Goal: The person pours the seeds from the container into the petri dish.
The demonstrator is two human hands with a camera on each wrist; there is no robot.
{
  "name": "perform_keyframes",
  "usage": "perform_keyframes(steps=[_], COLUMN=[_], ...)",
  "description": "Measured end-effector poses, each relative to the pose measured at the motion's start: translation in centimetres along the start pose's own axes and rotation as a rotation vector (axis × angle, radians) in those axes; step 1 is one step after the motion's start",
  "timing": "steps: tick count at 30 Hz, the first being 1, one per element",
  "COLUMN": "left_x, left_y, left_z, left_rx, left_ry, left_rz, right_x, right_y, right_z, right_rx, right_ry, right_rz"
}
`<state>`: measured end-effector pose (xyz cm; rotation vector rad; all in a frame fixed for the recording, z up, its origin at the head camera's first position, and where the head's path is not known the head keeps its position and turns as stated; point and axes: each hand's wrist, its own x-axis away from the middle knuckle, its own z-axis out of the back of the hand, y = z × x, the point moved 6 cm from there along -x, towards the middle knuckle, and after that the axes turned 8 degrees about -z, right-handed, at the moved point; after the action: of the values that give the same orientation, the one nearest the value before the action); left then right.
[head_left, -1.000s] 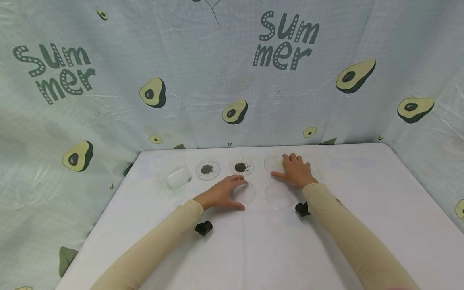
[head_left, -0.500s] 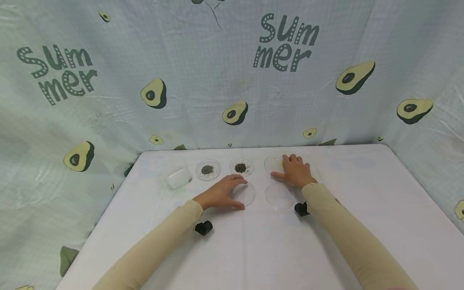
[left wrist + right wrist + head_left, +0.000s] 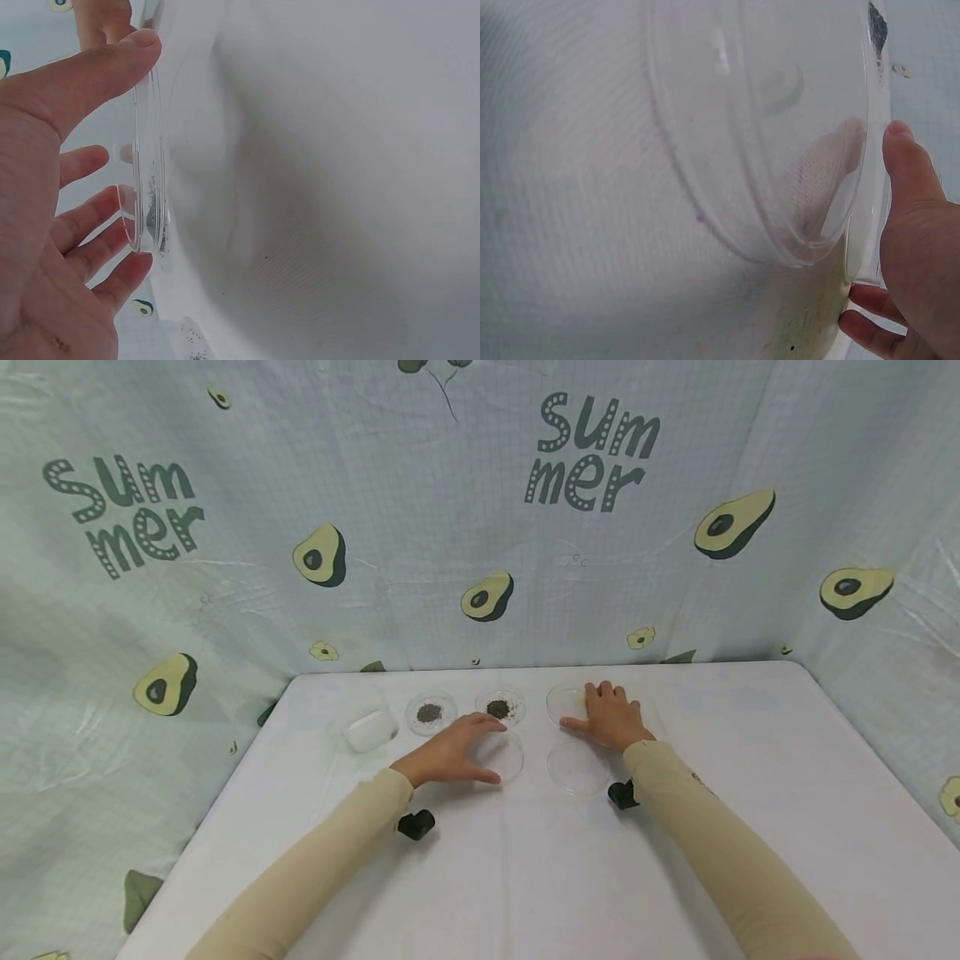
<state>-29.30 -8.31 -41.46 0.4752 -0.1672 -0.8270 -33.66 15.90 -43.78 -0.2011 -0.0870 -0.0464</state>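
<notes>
My left hand (image 3: 448,753) holds a clear petri dish (image 3: 510,758) by its rim, thumb on the near side and fingers on the far side. In the left wrist view this clear dish (image 3: 150,187) appears edge-on, with the thumb on its upper end. My right hand (image 3: 613,718) spans the right side of another clear petri dish (image 3: 564,703) at the back, its fingers round the rim. A third clear dish (image 3: 577,768) lies on the table just in front of it. Behind my left hand are two dishes of dark granules, the left dish (image 3: 431,714) and the right dish (image 3: 500,707).
A translucent container (image 3: 371,731) with white contents stands at the left. The white-covered table (image 3: 480,877) runs back to a printed cloth (image 3: 420,527) hung behind it. A black wrist device (image 3: 416,824) sits beneath the left sleeve, another (image 3: 622,795) beneath the right.
My left hand has shifted slightly back and to the left, and the clear dish has moved with it. The right hand has stayed in place.
</notes>
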Motion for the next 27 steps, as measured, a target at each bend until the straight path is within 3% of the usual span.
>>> perform_keyframes(steps=[10, 27], left_x=[-0.3, -1.0], left_y=[-0.1, -1.1], left_z=[0.6, -0.1], left_rx=[-0.018, -0.037], left_ry=[0.031, 0.034], left_rz=[0.024, 0.085], right_x=[-0.1, -0.2], right_y=[0.3, 0.1], right_z=[-0.1, -0.3], right_rx=[-0.006, 0.010], right_ry=[0.006, 0.015], right_rz=[0.001, 0.012])
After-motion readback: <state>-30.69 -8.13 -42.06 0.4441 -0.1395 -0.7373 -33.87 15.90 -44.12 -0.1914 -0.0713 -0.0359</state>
